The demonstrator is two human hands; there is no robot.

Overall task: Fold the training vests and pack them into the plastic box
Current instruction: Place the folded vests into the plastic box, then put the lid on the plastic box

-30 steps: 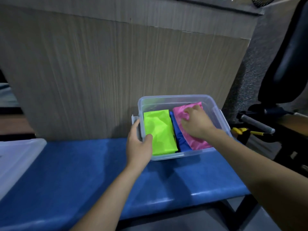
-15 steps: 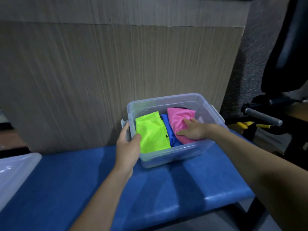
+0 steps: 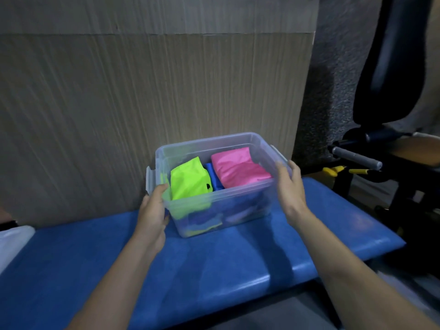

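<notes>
Plastic box [image 3: 221,198] is sitting near the back edge of the blue surface [image 3: 214,270], toward its right end, with the green vest [image 3: 190,181], blue vest [image 3: 212,175] and pink vest [image 3: 238,167] folded inside. My left hand [image 3: 153,210] is gripping the box's near-left corner, fingers curled on the rim. My right hand [image 3: 289,186] is lying against its right wall, fingers straight and loosely spread. Judging the load light, the vests soft and slippery, the clear walls a little flexible, so I am favouring the rim and the side latches. Wood panel [image 3: 142,103] is standing close behind; a white lid [image 3: 14,241] is lying at the left edge; chair [image 3: 392,79] and yellow-handled tool [image 3: 338,170] are crowding the right.
</notes>
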